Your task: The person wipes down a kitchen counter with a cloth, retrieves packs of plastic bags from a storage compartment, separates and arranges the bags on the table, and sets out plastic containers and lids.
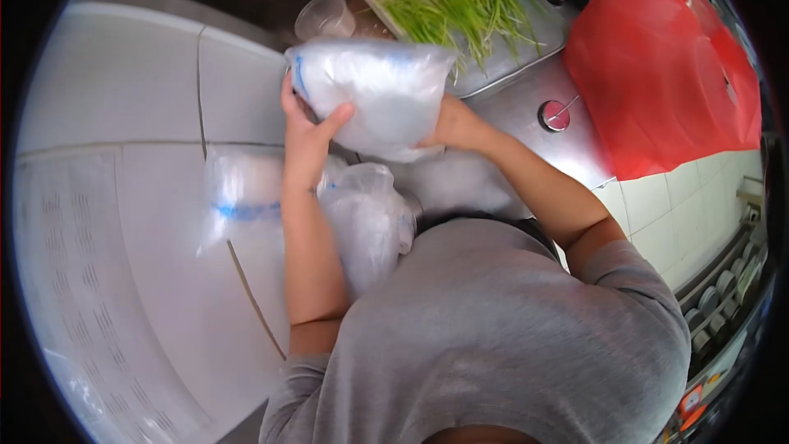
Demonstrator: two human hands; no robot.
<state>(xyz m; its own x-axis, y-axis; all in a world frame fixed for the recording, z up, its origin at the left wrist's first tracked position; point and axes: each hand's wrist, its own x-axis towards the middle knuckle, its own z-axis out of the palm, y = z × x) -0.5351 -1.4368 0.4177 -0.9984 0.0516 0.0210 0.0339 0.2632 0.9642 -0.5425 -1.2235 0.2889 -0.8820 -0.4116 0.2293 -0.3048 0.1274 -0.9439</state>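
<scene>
My left hand (311, 131) grips the left side of a filled clear plastic bag (378, 99) with blue marks, its thumb lying across the front. At the bag's right side, my right hand (456, 125) is closed on the lower edge, with its fingers partly hidden. The bag is held up in front of my body, above the counter; its contents are blurred and pale. Below it, near my left forearm, stands another crumpled clear plastic bag (366, 218). A third clear bag (246, 201) with a blue stripe lies on the left, partly behind that forearm.
Cut green stalks (464, 4) lie in a tray (538, 37) at the back. Left of it stands a clear plastic cup (325, 16). A large red bag (657, 66) is on the right, beside a small round pink object (554, 117) on the metal counter (501, 111).
</scene>
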